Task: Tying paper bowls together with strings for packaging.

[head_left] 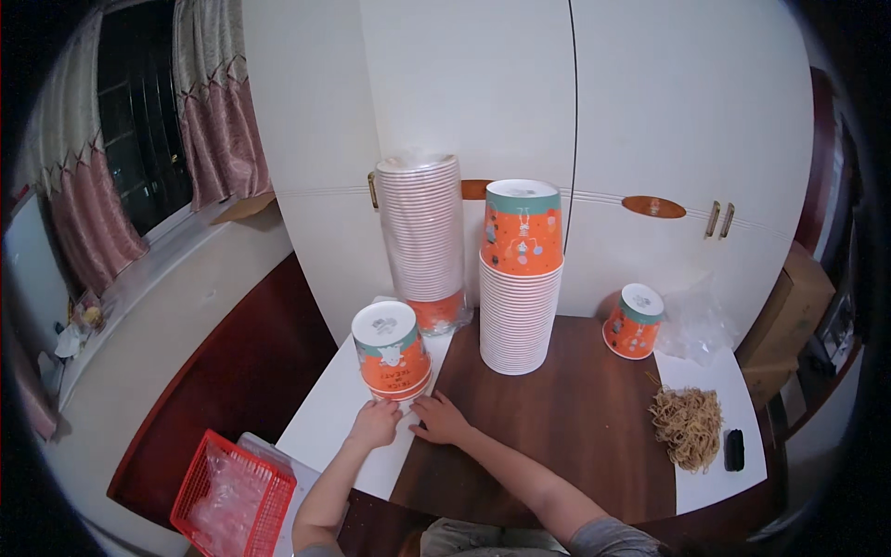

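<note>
A short stack of upside-down orange paper buckets (393, 367), with teal bands and white bases, stands in front of me on the left white part of the table. My left hand (374, 424) is close to its lower rim, with curled fingers; whatever they hold, if anything, is too small to make out. Beside it, my right hand (441, 420) rests palm down near the same rim, its fingers and thumb apart and nothing visible in them. Behind the hands rises a tall stack of inverted orange buckets (522, 237). Another tall stack (422, 227) stands wrapped in clear plastic.
A single inverted bucket (635, 320) stands at the far right beside crumpled clear plastic (698, 320). Tan strings (687, 427) lie in a bundle near a small black object (734, 450). A red basket (283, 492) holding plastic bags is at lower left. White cabinet doors (650, 111) stand behind.
</note>
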`<state>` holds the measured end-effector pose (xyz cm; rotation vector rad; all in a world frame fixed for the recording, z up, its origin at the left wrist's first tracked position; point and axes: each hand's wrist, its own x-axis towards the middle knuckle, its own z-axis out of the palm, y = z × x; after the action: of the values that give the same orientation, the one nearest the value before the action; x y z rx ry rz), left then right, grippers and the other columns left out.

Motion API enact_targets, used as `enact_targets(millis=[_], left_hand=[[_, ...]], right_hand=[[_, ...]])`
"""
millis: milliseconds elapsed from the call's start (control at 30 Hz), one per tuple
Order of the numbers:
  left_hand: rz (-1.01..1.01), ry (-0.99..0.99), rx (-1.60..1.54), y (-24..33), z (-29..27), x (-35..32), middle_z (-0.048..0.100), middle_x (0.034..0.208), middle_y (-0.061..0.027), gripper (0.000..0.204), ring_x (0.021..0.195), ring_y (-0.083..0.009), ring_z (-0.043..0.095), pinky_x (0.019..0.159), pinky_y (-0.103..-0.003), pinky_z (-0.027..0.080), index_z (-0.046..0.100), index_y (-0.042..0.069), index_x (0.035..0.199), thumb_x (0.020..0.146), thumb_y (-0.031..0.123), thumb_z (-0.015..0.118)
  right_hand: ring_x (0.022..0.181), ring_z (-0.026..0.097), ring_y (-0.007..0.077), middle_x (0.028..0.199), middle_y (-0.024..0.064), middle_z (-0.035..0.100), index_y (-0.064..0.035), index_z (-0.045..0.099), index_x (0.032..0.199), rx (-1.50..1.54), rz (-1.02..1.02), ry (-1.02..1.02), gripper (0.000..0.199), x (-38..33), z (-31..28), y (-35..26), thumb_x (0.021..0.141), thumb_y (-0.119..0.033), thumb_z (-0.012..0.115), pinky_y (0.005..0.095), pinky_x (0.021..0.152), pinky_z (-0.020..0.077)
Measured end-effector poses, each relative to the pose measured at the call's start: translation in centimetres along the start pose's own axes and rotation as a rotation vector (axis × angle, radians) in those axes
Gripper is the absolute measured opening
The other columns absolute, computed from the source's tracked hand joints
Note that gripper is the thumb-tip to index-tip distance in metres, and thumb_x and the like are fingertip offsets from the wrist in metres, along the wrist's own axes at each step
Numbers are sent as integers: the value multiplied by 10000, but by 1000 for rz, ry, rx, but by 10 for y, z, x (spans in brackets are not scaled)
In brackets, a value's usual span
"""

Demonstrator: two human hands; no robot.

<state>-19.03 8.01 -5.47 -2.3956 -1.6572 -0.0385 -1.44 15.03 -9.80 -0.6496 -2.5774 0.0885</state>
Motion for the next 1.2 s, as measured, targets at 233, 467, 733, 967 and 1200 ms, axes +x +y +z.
enact_targets(millis=[233,467,733,967,1200], left_hand=[[-57,-51,-139,-9,-12,-14,549,924,-91,317,897,-231,538,773,-393,411,537,56,929,648,203,554],[-169,-51,-232,-4,-10,-33,536,948,-111,315,931,-236,517,789,-421,396,534,60,930,677,244,561],[-171,231,-243,35,-3,-43,502,1044,-98,365,1058,-236,448,936,-479,268,546,77,984,715,319,591],[-293,580,-317,36,-43,-18,411,1162,-186,554,1101,-370,375,929,-496,280,401,38,1176,687,177,620],[-412,525,-119,-14,-129,74,450,1200,-146,414,1184,-319,339,962,-526,218,520,88,1116,779,330,511]], right_hand=[[1004,475,244,1024,97,530,-50,519,973,-44,45,11,402,4,-17,13,748,-383,538,442,935,301],[986,469,253,986,102,517,-57,516,937,-7,4,-8,387,-8,-23,-4,736,-386,554,440,934,302],[1014,455,269,1028,121,498,-45,508,962,44,56,150,391,-34,-28,-8,746,-366,567,422,932,310],[1019,454,292,1056,136,494,-34,506,1006,226,134,82,369,-92,-61,-10,756,-297,574,377,880,363],[985,474,326,1031,175,509,-3,508,987,267,259,97,348,-106,-73,-9,768,-268,564,399,853,385]])
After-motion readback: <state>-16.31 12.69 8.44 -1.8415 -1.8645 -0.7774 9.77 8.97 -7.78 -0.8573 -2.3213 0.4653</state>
